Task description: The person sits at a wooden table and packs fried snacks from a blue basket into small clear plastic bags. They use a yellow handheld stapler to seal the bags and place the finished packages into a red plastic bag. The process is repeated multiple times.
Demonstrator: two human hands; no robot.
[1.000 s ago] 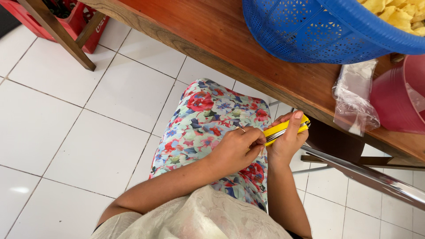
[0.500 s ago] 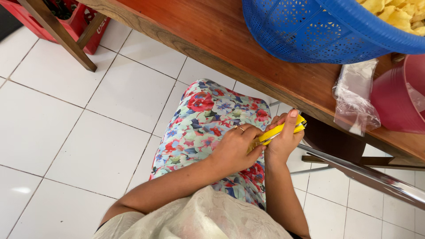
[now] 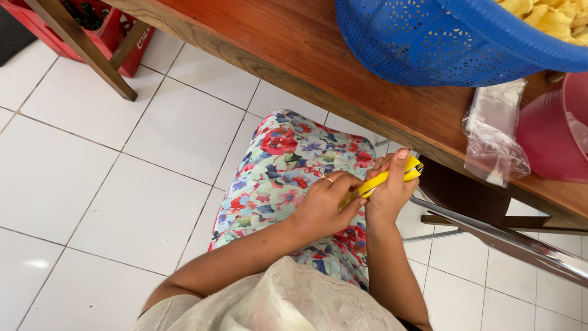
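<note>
I am seated, and both hands meet over my lap on a flower-patterned skirt (image 3: 288, 159). My right hand (image 3: 387, 195) grips a slim yellow hand tool (image 3: 393, 174), with the thumb stretched along its top. My left hand (image 3: 323, 207), which wears a ring, is curled around the tool's lower end. A bit of something pale yellow shows between its fingers, but I cannot tell what it is. The tool slants up to the right, just below the edge of the wooden table (image 3: 294, 43).
A blue perforated basket (image 3: 429, 43) of yellow pieces stands on the table, beside a clear plastic bag (image 3: 493, 141) and a pink bucket (image 3: 551, 135). A red crate (image 3: 107, 27) sits under a wooden leg (image 3: 86, 52) at far left. A metal bar (image 3: 502, 236) runs at right. White floor tiles (image 3: 92, 159) spread out on the left.
The yellow tool has tilted and shifted slightly between my hands. Both hands stay in the same place over my lap.
</note>
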